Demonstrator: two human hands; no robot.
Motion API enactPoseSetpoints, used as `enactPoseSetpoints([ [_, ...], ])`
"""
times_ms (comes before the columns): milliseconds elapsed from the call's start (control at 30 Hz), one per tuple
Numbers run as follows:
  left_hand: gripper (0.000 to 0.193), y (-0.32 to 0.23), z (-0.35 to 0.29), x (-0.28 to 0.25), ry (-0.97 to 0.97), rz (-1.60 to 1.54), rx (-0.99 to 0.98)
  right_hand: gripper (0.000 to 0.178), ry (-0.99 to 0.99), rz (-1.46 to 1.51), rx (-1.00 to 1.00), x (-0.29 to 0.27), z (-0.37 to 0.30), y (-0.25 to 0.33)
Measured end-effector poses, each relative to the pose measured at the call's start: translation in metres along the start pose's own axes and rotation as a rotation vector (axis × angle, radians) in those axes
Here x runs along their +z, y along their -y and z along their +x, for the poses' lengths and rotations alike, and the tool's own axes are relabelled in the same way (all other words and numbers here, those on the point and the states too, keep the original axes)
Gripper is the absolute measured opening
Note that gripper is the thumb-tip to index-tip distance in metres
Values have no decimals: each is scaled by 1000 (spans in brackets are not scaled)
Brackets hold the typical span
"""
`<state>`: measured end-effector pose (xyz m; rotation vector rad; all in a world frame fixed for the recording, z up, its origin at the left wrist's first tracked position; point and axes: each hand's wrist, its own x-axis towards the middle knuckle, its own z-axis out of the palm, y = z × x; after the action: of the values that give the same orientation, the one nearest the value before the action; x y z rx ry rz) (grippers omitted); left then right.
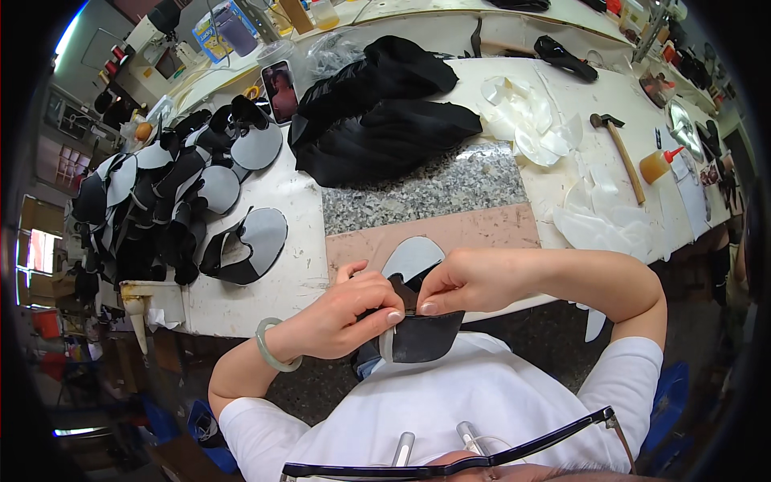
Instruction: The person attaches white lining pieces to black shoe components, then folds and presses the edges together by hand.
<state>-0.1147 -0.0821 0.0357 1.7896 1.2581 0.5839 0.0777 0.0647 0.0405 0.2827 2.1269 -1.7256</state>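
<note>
Close to my body, at the table's near edge, I hold a black shoe upper (427, 341) with a light grey lining that shows at its far end. My left hand (352, 315), with a pale green bangle on the wrist, pinches its edge between thumb and fingers. Right beside it, my right hand (464, 283) pinches the same edge. The fingertips of both hands nearly meet. A finished-looking similar upper (265, 245) lies alone to the left, next to a large heap of black and grey shoe uppers (152, 189).
Black fabric pieces (389, 145) lie behind a granite slab (434, 181). To the right are white translucent pieces (530, 120), a hammer (622, 161) and a red-tipped glue bottle (658, 165). A phone (280, 92) stands at the back left; a glue-stained nozzle (135, 309) hangs at the left edge.
</note>
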Motion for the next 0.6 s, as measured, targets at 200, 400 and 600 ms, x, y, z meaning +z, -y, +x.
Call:
enactPoseSetpoints([
  [200, 14, -3, 3, -10, 23, -193, -67, 17, -189, -197, -251, 11, -4, -7],
  [400, 15, -19, 3, -9, 7, -381, -141, 24, -187, -145, -325, 9, -9, 5],
  [600, 10, -32, 5, 2, -70, -288, 267, 13, -295, -270, -802, 17, -19, 10],
])
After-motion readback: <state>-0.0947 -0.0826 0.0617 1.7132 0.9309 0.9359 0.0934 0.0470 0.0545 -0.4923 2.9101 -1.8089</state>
